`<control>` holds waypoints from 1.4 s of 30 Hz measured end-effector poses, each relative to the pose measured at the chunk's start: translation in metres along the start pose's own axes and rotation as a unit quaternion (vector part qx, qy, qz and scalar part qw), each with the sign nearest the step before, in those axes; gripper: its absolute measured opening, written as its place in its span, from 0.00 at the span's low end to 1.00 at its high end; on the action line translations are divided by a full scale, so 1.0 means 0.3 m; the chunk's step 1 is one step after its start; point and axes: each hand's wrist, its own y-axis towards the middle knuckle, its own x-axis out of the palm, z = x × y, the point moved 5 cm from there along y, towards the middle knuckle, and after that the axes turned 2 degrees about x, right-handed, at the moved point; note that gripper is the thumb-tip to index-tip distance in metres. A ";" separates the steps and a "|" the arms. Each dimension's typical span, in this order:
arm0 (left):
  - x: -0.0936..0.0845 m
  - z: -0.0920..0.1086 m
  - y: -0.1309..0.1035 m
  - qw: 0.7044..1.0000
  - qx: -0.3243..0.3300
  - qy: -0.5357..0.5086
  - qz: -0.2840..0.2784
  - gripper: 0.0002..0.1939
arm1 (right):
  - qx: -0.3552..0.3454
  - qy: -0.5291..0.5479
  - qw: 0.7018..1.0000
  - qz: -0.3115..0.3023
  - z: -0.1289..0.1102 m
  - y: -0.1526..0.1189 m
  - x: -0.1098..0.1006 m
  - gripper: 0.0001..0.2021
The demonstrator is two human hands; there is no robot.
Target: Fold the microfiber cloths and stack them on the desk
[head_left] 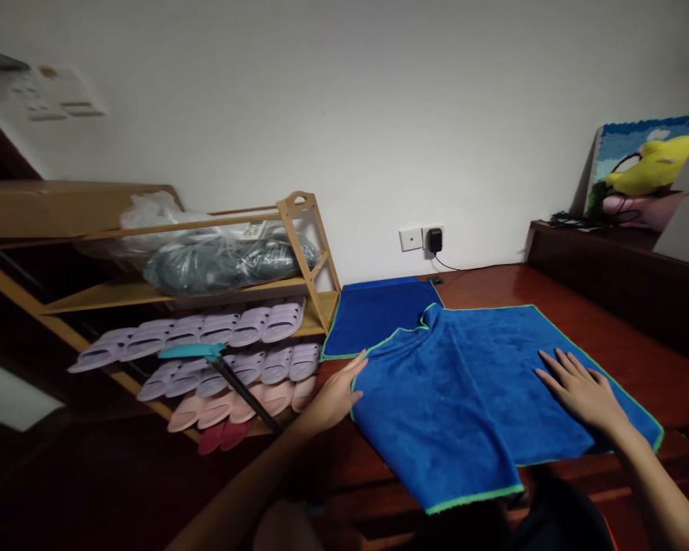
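A blue cloth (453, 390) with bright green edging lies partly rumpled on the dark red wooden surface. One fold runs down its middle, and its near left corner hangs past the front edge. At the cloth's left edge, my left hand (337, 392) touches the border with fingers stretched out and thumb apart. My right hand (589, 394) rests flat on the right part of the cloth, fingers spread. Behind, a darker blue cloth (387, 310) with the same green edging lies flat near the wall, its near side partly covered by the first.
To the left stands a wooden shoe rack (298, 222) with several slippers (246, 325) and plastic-wrapped bundles (223, 264). A turquoise-headed pole (241, 386) leans before it. A black plug adapter (435, 240) sits in the wall outlet. A yellow plush toy (646, 168) is at right.
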 end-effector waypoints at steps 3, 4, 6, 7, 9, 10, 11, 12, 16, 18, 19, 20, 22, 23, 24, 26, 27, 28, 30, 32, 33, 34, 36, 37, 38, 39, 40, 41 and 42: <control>-0.036 0.008 -0.033 0.999 0.010 -0.018 0.033 0.32 | 0.003 0.001 1.000 0.000 0.003 0.001 0.003 0.34; -0.049 0.010 -0.045 0.999 0.012 -0.019 0.034 0.31 | 0.002 0.000 1.000 0.001 0.004 0.002 0.007 0.34; -0.086 0.004 -0.061 0.999 0.004 -0.011 0.041 0.26 | -0.001 -0.003 1.000 0.006 0.009 0.004 0.017 0.34; -0.112 -0.002 -0.062 0.998 -0.004 -0.007 0.058 0.25 | -0.004 -0.005 1.000 0.008 0.012 0.005 0.024 0.34; -0.176 -0.014 -0.041 0.992 -0.022 -0.006 0.121 0.22 | -0.009 -0.008 1.000 0.011 0.020 0.006 0.037 0.34; -0.204 -0.017 -0.018 0.987 -0.025 -0.008 0.156 0.22 | -0.009 -0.009 1.000 0.012 0.025 0.007 0.042 0.34; -0.222 -0.018 0.015 0.983 -0.021 -0.010 0.185 0.21 | -0.010 -0.009 1.000 0.012 0.029 0.008 0.046 0.34; -0.228 -0.015 0.057 0.980 -0.009 -0.007 0.200 0.19 | -0.013 -0.008 1.000 0.011 0.031 0.009 0.048 0.34; -0.114 -0.005 0.269 0.988 0.044 0.089 0.116 0.14 | -0.003 -0.003 1.000 -0.001 0.030 0.016 0.039 0.33; -0.038 -0.009 0.351 0.988 0.052 0.105 0.099 0.14 | 0.008 -0.002 1.000 -0.008 0.024 0.017 0.031 0.33; -0.003 -0.011 0.381 0.988 0.054 0.109 0.094 0.13 | 0.010 -0.002 1.000 -0.010 0.019 0.018 0.028 0.33; 0.026 -0.012 0.403 0.988 0.056 0.110 0.092 0.12 | 0.010 -0.002 1.000 -0.010 0.014 0.019 0.026 0.33; 0.066 -0.015 0.426 0.987 0.056 0.117 0.091 0.11 | 0.010 0.000 1.000 -0.007 0.010 0.021 0.021 0.33; 0.077 -0.016 0.430 0.987 0.055 0.120 0.093 0.10 | 0.012 0.003 1.000 -0.006 0.012 0.023 0.019 0.33; 0.083 -0.016 0.432 0.986 0.053 0.122 0.097 0.08 | 0.014 0.005 1.000 -0.005 0.016 0.024 0.017 0.33; 0.081 -0.018 0.431 0.986 0.047 0.121 0.108 0.06 | 0.015 0.009 1.000 -0.007 0.029 0.027 0.014 0.33; 0.074 -0.021 0.432 0.986 0.043 0.118 0.113 0.05 | 0.015 0.009 1.000 -0.009 0.036 0.027 0.012 0.33; 0.065 -0.026 0.434 0.986 0.036 0.114 0.119 0.05 | 0.014 0.009 1.000 -0.010 0.044 0.028 0.011 0.33; 0.035 -0.046 0.443 0.986 0.015 0.101 0.131 0.04 | 0.011 0.006 1.000 -0.012 0.056 0.030 0.009 0.33; -0.008 -0.082 0.455 0.986 -0.015 0.084 0.146 0.04 | 0.010 0.003 1.000 -0.014 0.063 0.031 0.009 0.32; -0.034 -0.104 0.462 0.985 -0.032 0.076 0.155 0.04 | 0.009 0.001 1.000 -0.015 0.064 0.032 0.010 0.32; -0.060 -0.126 0.467 0.983 -0.047 0.069 0.164 0.04 | 0.008 0.001 1.000 -0.016 0.065 0.033 0.011 0.32; -0.111 -0.170 0.473 0.979 -0.073 0.060 0.183 0.04 | 0.008 0.002 1.000 -0.016 0.073 0.035 0.015 0.32; -0.135 -0.188 0.474 0.976 -0.082 0.058 0.192 0.05 | 0.009 0.003 1.000 -0.016 0.081 0.037 0.018 0.33; -0.156 -0.204 0.475 0.974 -0.090 0.057 0.201 0.05 | 0.011 0.004 1.000 -0.016 0.094 0.040 0.021 0.33; -0.175 -0.216 0.475 0.972 -0.097 0.058 0.209 0.05 | 0.013 0.007 1.000 -0.015 0.112 0.043 0.025 0.33; -0.191 -0.224 0.476 0.969 -0.102 0.059 0.215 0.05 | 0.014 0.010 1.000 -0.015 0.133 0.047 0.030 0.33; -0.204 -0.230 0.478 0.968 -0.106 0.062 0.220 0.06 | 0.015 0.014 1.000 -0.016 0.155 0.051 0.034 0.33; -0.214 -0.232 0.482 0.966 -0.109 0.064 0.224 0.06 | 0.013 0.018 1.000 -0.017 0.179 0.056 0.039 0.34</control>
